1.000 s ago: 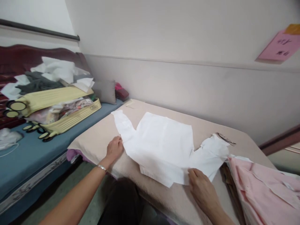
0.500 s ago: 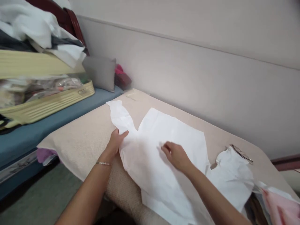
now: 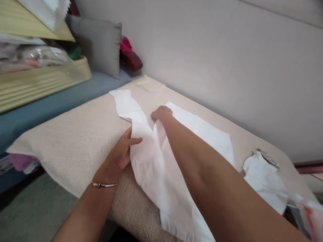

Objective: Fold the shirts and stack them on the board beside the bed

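Note:
A white garment [image 3: 146, 151] with narrow, wavy-ended sleeves lies spread on a beige covered surface. At its left edge is my left hand [image 3: 124, 148], thumb over the cloth and the other fingers partly hidden at or under the edge. My right hand [image 3: 161, 113] is farther out, by the notch between the left sleeve and the body, fingers curled down on the cloth edge. A raised fold runs from there toward me. My right forearm covers much of the garment's middle. Its other sleeve [image 3: 264, 181] lies crumpled to the right.
Eyeglasses [image 3: 267, 159] lie beside the right sleeve. A pale flat piece [image 3: 151, 85] rests at the far corner. To the left are a yellow case [image 3: 45, 80] with plastic-wrapped things and a grey cushion [image 3: 101, 47]. A wall [image 3: 214, 67] borders the far side.
My right hand has moved from above the garment's middle, away and left, to the edge by the notch. The cloth there is now folded up. My left hand stays at the left edge.

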Motion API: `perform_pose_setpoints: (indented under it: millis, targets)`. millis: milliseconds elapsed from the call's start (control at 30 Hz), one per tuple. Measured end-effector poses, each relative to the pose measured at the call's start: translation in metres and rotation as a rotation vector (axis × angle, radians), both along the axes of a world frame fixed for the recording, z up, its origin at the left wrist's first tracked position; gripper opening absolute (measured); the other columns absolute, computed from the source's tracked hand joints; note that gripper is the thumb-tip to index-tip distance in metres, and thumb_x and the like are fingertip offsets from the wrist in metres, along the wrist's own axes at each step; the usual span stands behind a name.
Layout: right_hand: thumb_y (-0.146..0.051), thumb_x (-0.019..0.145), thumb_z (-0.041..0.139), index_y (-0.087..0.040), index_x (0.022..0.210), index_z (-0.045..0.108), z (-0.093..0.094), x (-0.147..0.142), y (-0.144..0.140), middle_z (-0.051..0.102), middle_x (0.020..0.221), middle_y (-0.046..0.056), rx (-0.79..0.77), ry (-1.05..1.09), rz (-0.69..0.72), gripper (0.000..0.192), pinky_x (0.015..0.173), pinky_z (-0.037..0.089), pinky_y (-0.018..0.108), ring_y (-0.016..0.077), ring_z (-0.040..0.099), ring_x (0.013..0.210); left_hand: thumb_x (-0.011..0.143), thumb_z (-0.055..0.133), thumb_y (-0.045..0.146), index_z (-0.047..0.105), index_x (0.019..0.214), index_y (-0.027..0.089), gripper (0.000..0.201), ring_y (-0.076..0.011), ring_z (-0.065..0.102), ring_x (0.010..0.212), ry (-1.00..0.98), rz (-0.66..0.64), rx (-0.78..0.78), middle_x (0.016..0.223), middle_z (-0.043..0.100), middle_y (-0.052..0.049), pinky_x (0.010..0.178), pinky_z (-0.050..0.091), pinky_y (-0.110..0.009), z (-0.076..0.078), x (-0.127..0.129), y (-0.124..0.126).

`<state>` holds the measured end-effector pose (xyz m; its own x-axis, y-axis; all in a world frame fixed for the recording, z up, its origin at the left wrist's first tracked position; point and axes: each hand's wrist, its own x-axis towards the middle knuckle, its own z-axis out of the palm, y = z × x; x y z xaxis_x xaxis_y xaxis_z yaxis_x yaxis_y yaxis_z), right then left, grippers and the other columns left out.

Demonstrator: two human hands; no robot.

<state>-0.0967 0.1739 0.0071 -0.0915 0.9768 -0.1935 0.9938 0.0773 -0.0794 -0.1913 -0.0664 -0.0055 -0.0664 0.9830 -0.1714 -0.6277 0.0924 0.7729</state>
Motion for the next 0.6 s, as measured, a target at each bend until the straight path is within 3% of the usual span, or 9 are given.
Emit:
perform_pose_setpoints:
  millis: [200,367,600]
  targets:
    - [-0.02,0.055,0.079,-0.012,0.098,0.074,0.002,0.001,0.001,0.069,0.098,0.014,-0.036,-0.032,0.022,0.044,0.076,0.058,0.035,0.029,0.068,0.096,0.071,0.08,0.02,0.061,0.134,0.017,0.065,-0.0343,0.07,0.107,-0.03,-0.025,-0.081,0.124,0.071,-0.014,0.09,0.057,-0.047,0.0,0.008,-0.004]
    - [-0.031,0.06,0.084,-0.011,0.107,0.073,-0.002,0.009,0.003,0.069,0.105,0.017,0.013,-0.058,0.081,0.052,0.083,0.057,0.036,0.0302,0.066,0.104,0.077,0.074,0.021,0.06,0.137,0.022,0.062,-0.0336,0.068,0.11,-0.014,-0.046,-0.001,0.124,0.071,-0.011,0.091,0.056,-0.045,0.007,0.013,-0.007]
    - [-0.026,0.059,0.089,-0.009,0.111,0.071,-0.007,0.009,0.014,0.066,0.109,0.018,0.045,-0.065,0.041,0.058,0.087,0.058,0.037,0.0305,0.067,0.107,0.072,0.072,0.016,0.06,0.138,0.023,0.067,-0.0331,0.067,0.108,0.087,-0.099,0.031,0.123,0.071,-0.01,0.088,0.055,-0.043,0.01,0.022,-0.006]
